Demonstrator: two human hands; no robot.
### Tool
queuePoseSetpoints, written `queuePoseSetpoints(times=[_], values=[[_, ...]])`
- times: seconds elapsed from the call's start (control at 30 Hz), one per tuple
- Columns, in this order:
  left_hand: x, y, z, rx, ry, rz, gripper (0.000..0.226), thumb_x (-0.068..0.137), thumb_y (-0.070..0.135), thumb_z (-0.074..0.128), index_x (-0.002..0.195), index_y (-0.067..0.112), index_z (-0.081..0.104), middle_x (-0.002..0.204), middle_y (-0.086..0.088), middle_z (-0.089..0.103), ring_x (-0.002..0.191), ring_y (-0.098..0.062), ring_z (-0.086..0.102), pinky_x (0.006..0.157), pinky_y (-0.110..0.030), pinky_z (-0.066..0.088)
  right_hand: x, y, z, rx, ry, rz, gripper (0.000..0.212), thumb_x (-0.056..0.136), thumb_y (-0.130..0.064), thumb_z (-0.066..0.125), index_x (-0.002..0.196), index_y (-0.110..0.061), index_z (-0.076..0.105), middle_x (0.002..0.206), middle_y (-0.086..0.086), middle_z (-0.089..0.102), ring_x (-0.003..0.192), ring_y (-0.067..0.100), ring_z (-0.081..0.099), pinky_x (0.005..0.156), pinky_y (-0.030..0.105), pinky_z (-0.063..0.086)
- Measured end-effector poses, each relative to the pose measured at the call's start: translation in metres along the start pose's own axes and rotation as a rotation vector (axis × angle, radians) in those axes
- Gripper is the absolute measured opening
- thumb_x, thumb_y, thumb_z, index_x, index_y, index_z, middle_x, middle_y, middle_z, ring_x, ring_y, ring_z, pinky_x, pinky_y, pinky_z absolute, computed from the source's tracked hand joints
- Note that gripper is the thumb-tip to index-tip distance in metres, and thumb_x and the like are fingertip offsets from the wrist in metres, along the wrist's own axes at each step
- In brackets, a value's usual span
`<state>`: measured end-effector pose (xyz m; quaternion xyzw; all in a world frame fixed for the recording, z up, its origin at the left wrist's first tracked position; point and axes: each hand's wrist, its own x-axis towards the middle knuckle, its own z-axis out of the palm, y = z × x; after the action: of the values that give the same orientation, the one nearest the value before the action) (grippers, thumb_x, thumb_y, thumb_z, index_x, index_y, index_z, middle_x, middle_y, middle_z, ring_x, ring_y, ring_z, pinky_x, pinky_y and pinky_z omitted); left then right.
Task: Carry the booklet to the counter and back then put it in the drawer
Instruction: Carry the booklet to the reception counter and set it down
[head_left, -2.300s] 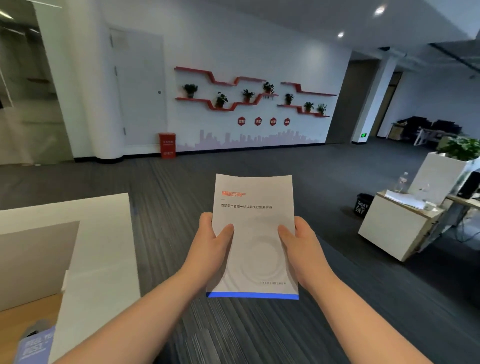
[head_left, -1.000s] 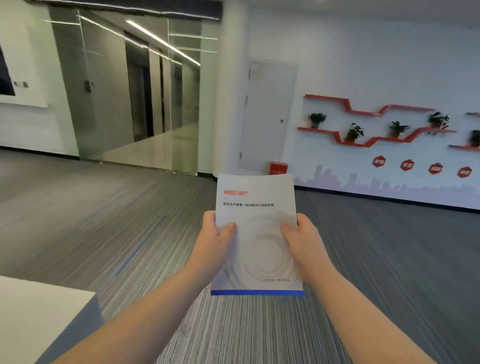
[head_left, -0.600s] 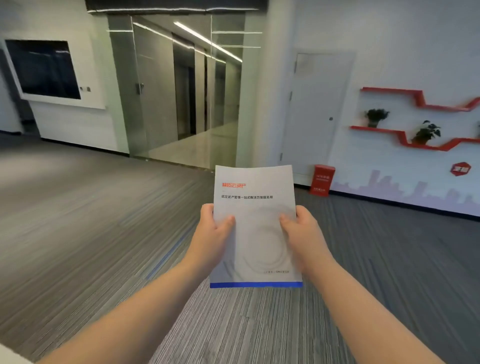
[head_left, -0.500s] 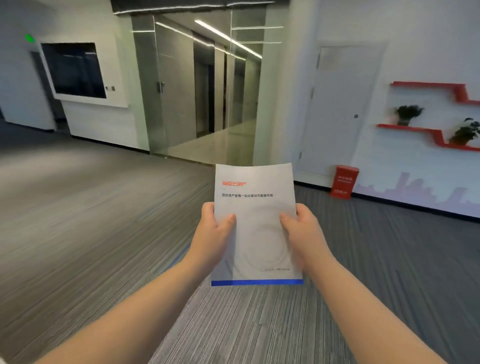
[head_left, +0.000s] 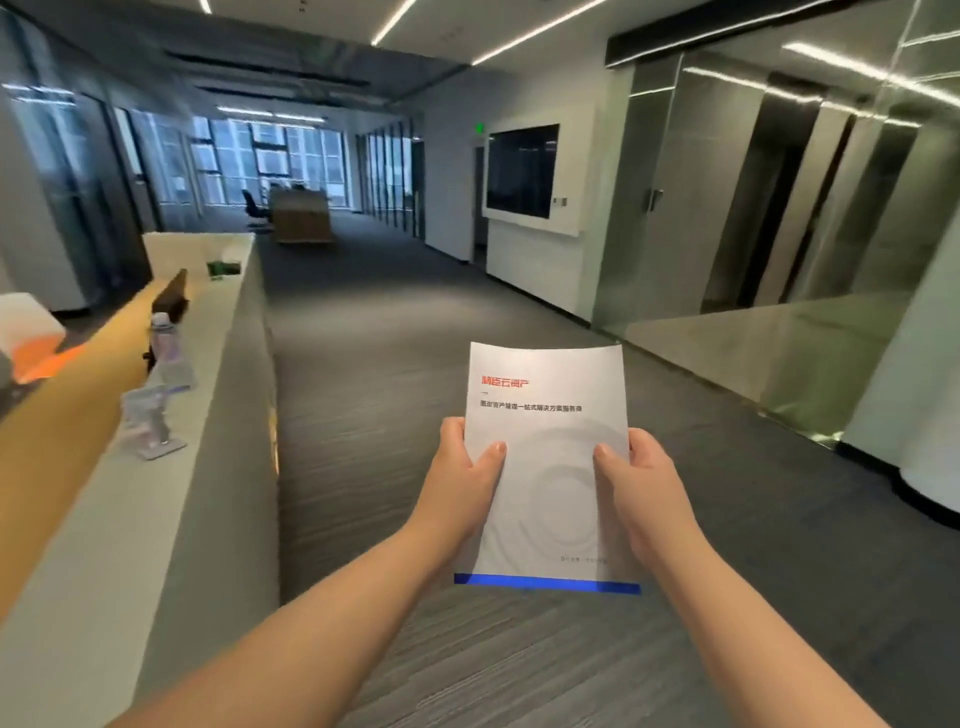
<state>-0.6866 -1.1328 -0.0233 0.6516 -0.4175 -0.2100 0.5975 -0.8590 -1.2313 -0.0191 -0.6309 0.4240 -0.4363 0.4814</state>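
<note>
A white booklet (head_left: 548, 462) with red lettering at the top and a blue strip along its lower edge is held upright in front of me. My left hand (head_left: 462, 480) grips its left edge, thumb on the cover. My right hand (head_left: 641, 486) grips the right edge the same way. A long white counter (head_left: 156, 519) with a wooden inner surface runs along my left side, roughly an arm's length from the booklet. No drawer is visible.
On the counter stand a plastic bottle (head_left: 165, 343), a small acrylic sign holder (head_left: 148, 421) and a dark monitor (head_left: 170, 296). A carpeted corridor (head_left: 384, 338) stretches ahead. A wall screen (head_left: 521, 171) and glass doors (head_left: 779, 208) are on the right; a white column (head_left: 919, 395) stands far right.
The view has swung left: the wall with red shelves and the white door have left the frame, and the counter and corridor have come in. Both hands keep the same hold on the booklet.
</note>
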Motion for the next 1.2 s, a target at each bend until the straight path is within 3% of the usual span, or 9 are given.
queuePoseSetpoints(times=[0.27,0.4,0.53,0.67,0.8,0.93,1.0,1.13,1.2], values=[[0.131,-0.071,-0.091,0.024,0.329,-0.067,0.016,0.098,0.029,0.060,0.096,0.036,0.045,0.101,0.024,0.064,0.088,0.012,0.060,0.064,-0.016,0.043,0.139,0.001,0.170,0.067,-0.322,-0.063,0.013,0.101,-0.019,0.058,0.107,-0.029,0.065,0.109,-0.003,0.078,0.100,0.020,0.076,0.087,0.045,0.061],[0.192,-0.092,-0.145,-0.015,0.514,-0.094,0.017,0.097,0.028,0.061,0.098,0.034,0.045,0.105,0.019,0.066,0.084,0.011,0.063,0.058,-0.010,0.046,0.200,-0.015,0.263,0.057,-0.462,-0.103,0.015,0.101,-0.019,0.058,0.101,-0.034,0.064,0.102,-0.011,0.078,0.086,0.005,0.076,0.069,0.027,0.057],[0.227,-0.102,-0.204,-0.018,0.657,-0.133,0.015,0.100,0.030,0.059,0.100,0.035,0.045,0.108,0.016,0.067,0.098,-0.009,0.067,0.076,-0.033,0.055,0.237,-0.035,0.351,0.037,-0.612,-0.152,0.012,0.101,-0.022,0.057,0.108,-0.029,0.063,0.105,-0.008,0.076,0.090,0.011,0.072,0.066,0.027,0.050],[0.226,-0.114,-0.259,0.040,0.845,-0.171,0.021,0.100,0.033,0.058,0.115,0.032,0.045,0.114,0.016,0.064,0.103,-0.009,0.066,0.081,-0.036,0.057,0.239,-0.048,0.431,0.062,-0.808,-0.164,0.014,0.101,-0.022,0.057,0.112,-0.027,0.064,0.106,-0.008,0.077,0.094,0.014,0.074,0.074,0.034,0.058],[0.200,-0.125,-0.299,0.085,1.065,-0.189,0.014,0.100,0.030,0.058,0.101,0.038,0.046,0.107,0.023,0.065,0.091,0.005,0.066,0.065,-0.019,0.050,0.220,-0.052,0.500,0.100,-1.035,-0.207,0.011,0.099,-0.022,0.058,0.106,-0.026,0.065,0.103,-0.005,0.078,0.093,0.015,0.076,0.079,0.037,0.061],[0.172,-0.129,-0.315,0.154,1.280,-0.240,0.015,0.099,0.034,0.058,0.110,0.038,0.047,0.105,0.026,0.067,0.088,0.009,0.067,0.064,-0.017,0.049,0.198,-0.053,0.556,0.148,-1.255,-0.282,0.010,0.094,-0.023,0.057,0.094,-0.030,0.064,0.086,-0.017,0.078,0.073,-0.003,0.072,0.058,0.015,0.054],[0.163,-0.129,-0.314,0.191,1.386,-0.269,0.018,0.098,0.036,0.057,0.114,0.034,0.047,0.108,0.023,0.068,0.092,0.003,0.068,0.068,-0.023,0.050,0.190,-0.053,0.577,0.179,-1.364,-0.283,0.009,0.093,-0.022,0.058,0.096,-0.028,0.063,0.087,-0.013,0.078,0.075,0.000,0.073,0.063,0.020,0.055],[0.161,-0.125,-0.297,0.241,1.581,-0.325,0.011,0.098,0.036,0.057,0.105,0.037,0.048,0.104,0.021,0.069,0.078,0.010,0.066,0.056,-0.010,0.047,0.186,-0.056,0.602,0.197,-1.542,-0.320,0.009,0.095,-0.018,0.060,0.098,-0.026,0.057,0.094,-0.006,0.078,0.083,0.011,0.076,0.070,0.033,0.057],[0.165,-0.121,-0.287,0.250,1.671,-0.351,0.012,0.097,0.036,0.058,0.104,0.037,0.048,0.106,0.019,0.069,0.088,0.000,0.070,0.068,-0.021,0.054,0.189,-0.060,0.607,0.202,-1.622,-0.357,0.009,0.096,-0.018,0.059,0.100,-0.027,0.057,0.100,-0.003,0.077,0.086,0.012,0.075,0.069,0.030,0.057]])
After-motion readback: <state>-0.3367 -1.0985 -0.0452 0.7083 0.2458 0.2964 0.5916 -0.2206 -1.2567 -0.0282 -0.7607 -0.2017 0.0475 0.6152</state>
